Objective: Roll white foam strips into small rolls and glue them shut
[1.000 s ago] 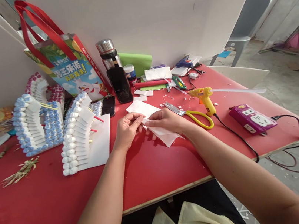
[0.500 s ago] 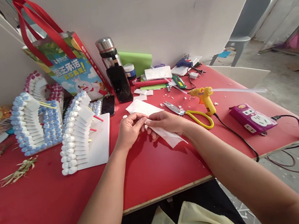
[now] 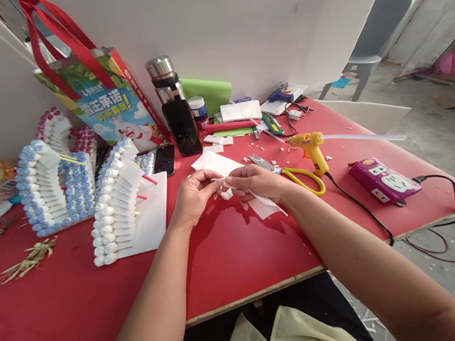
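Above the red table (image 3: 241, 259), my left hand (image 3: 198, 196) and my right hand (image 3: 257, 183) meet, thumbs and fingertips pinching a thin white paper (image 3: 265, 206). Its loose end hangs down below my right palm, and a small crumpled part shows between the hands. Behind them a flat white sheet (image 3: 218, 162) lies on the table. Just right of my right hand are pliers with yellow handles (image 3: 303, 179). A white model with rows of rounded tips (image 3: 109, 222) stands on a white board to the left.
A yellow glue gun (image 3: 313, 152) and a purple power socket (image 3: 385, 180) with cords sit at the right. Further back are a phone (image 3: 182, 129) leaning on a steel flask (image 3: 161, 72), and a colourful bag (image 3: 115, 104). Dried stalks (image 3: 31, 261) lie at the left.
The hands have moved slightly apart, and the paper between them is now narrower and more bunched. Its hanging end has shifted a little under my right hand.
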Demonstrator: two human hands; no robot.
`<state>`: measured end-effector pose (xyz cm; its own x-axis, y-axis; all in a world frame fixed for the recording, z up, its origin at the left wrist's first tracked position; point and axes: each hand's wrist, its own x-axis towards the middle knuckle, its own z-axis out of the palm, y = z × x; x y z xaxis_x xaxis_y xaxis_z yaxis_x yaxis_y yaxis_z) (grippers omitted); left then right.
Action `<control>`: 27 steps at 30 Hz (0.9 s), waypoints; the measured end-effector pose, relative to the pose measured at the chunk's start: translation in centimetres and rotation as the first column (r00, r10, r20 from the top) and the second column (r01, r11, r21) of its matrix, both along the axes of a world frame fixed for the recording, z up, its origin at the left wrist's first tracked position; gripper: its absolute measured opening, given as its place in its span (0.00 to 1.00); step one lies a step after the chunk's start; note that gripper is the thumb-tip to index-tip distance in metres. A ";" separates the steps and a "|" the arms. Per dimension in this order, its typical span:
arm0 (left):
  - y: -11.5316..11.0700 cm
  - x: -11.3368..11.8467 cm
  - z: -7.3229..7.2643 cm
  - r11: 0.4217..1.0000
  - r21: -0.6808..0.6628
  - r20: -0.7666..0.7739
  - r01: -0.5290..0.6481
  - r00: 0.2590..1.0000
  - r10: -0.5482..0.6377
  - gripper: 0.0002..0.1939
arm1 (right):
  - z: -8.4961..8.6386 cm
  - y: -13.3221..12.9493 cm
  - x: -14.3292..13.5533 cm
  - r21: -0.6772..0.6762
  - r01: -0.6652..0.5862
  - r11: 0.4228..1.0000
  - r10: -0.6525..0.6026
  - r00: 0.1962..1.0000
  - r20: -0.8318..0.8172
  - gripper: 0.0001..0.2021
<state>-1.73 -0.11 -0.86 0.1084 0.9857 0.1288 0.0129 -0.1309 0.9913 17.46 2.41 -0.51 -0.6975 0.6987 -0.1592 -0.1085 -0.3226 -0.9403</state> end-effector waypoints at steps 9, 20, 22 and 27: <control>-0.6 -0.1 0.7 0.983 0.162 -0.126 0.088 0.990 -0.067 0.07 | 0.7 0.1 0.8 -0.036 -0.070 0.997 0.068 0.996 -0.053 0.14; -1.0 0.9 0.2 0.734 0.645 -0.569 0.211 0.774 0.278 0.08 | 0.8 0.5 0.1 -0.353 -0.064 0.933 0.077 0.997 0.023 0.08; -1.1 1.0 0.1 0.746 0.635 -0.566 0.201 0.779 0.271 0.08 | 0.6 0.4 -0.1 -0.330 -0.024 0.944 0.040 0.998 0.043 0.08; -1.1 1.1 0.0 0.962 0.272 -0.273 0.031 0.961 0.046 0.12 | 0.0 -0.1 -0.8 0.016 0.162 0.987 -0.163 0.983 0.087 0.08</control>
<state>-0.67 -1.18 -0.83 0.1700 0.9182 0.3578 0.2810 -0.3932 0.8755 16.67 2.29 -0.53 -0.5583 0.8032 -0.2078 -0.0760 -0.2990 -0.9512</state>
